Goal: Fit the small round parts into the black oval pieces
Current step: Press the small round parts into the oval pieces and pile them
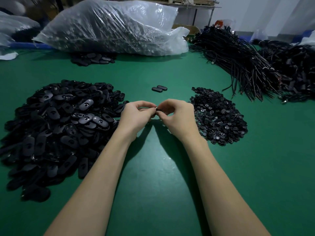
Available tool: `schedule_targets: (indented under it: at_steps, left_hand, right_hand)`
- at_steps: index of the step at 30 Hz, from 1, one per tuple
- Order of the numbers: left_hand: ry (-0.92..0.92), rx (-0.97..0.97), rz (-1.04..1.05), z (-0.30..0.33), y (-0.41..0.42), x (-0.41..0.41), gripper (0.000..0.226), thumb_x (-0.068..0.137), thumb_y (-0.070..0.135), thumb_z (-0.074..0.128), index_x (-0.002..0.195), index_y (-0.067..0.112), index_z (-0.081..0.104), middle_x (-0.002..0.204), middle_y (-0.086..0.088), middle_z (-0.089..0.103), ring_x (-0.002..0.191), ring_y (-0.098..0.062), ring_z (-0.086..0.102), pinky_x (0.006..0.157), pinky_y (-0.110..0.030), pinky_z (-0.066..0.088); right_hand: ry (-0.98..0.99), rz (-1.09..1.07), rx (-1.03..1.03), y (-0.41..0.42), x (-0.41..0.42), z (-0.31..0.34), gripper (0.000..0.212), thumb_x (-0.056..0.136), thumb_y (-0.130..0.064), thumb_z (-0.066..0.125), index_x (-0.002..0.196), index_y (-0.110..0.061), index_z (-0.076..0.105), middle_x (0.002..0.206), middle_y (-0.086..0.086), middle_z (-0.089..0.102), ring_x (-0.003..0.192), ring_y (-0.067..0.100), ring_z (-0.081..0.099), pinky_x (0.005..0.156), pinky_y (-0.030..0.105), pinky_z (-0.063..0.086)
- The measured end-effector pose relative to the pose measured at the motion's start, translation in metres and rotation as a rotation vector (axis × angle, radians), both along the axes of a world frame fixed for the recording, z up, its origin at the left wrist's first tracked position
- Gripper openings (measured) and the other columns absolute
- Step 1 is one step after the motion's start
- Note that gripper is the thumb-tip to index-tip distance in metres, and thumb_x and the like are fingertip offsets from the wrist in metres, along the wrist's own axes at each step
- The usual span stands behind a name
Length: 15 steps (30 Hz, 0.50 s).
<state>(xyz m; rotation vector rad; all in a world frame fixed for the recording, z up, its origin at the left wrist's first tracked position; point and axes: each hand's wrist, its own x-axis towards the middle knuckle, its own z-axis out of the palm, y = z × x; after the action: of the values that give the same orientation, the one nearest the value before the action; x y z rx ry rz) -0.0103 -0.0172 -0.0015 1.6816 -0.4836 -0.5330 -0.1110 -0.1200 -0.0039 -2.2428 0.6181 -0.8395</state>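
A big heap of black oval pieces [59, 126] covers the left of the green table [153, 176]. A smaller heap of small round parts [219, 116] lies at the right. Between the heaps my left hand [136, 114] and my right hand [173, 114] meet above the table, fingertips together. They pinch a small dark piece [157, 109] between them; most of it is hidden by my fingers, so I cannot tell whether it is an oval piece, a round part or both. Two oval pieces [159, 88] lie side by side just beyond my hands.
A large clear plastic bag [110, 26] full of dark parts lies at the back, with several oval pieces [92, 58] spilled in front of it. Bundles of black cables [247, 60] fill the right rear of the table.
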Motion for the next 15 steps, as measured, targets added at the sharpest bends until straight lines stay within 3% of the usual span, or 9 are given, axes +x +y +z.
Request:
schedule_targets:
  at_steps: [4,8,15]
  left_hand:
    - [0.022,-0.007,-0.043,0.000,0.000,0.000,0.015,0.090,0.000,0.068,0.087,0.013,0.076,0.088,-0.009,0.077,0.088,-0.021,0.075,0.089,-0.031,0.060]
    - [-0.025,0.016,-0.028,-0.001,0.001,0.002,0.016,0.089,0.002,0.069,0.087,0.016,0.076,0.088,-0.009,0.078,0.089,-0.024,0.076,0.093,-0.039,0.059]
    - [0.036,-0.037,-0.017,0.002,0.002,0.006,0.018,0.090,0.001,0.068,0.084,0.016,0.075,0.081,-0.004,0.078,0.078,-0.016,0.076,0.090,-0.032,0.059]
  right_hand:
    - [0.035,-0.021,0.054,-0.003,-0.001,0.002,0.006,0.083,-0.008,0.078,0.082,-0.014,0.077,0.067,-0.006,0.069,0.058,-0.002,0.062,0.061,0.006,0.046]
    - [0.062,0.017,0.093,-0.004,-0.005,0.004,0.007,0.084,-0.008,0.076,0.085,-0.015,0.076,0.067,-0.008,0.068,0.055,-0.007,0.060,0.061,0.005,0.045]
    - [0.063,0.015,0.322,-0.013,-0.012,0.006,0.018,0.094,-0.010,0.065,0.091,-0.021,0.079,0.080,-0.004,0.073,0.064,0.017,0.076,0.071,0.038,0.064]
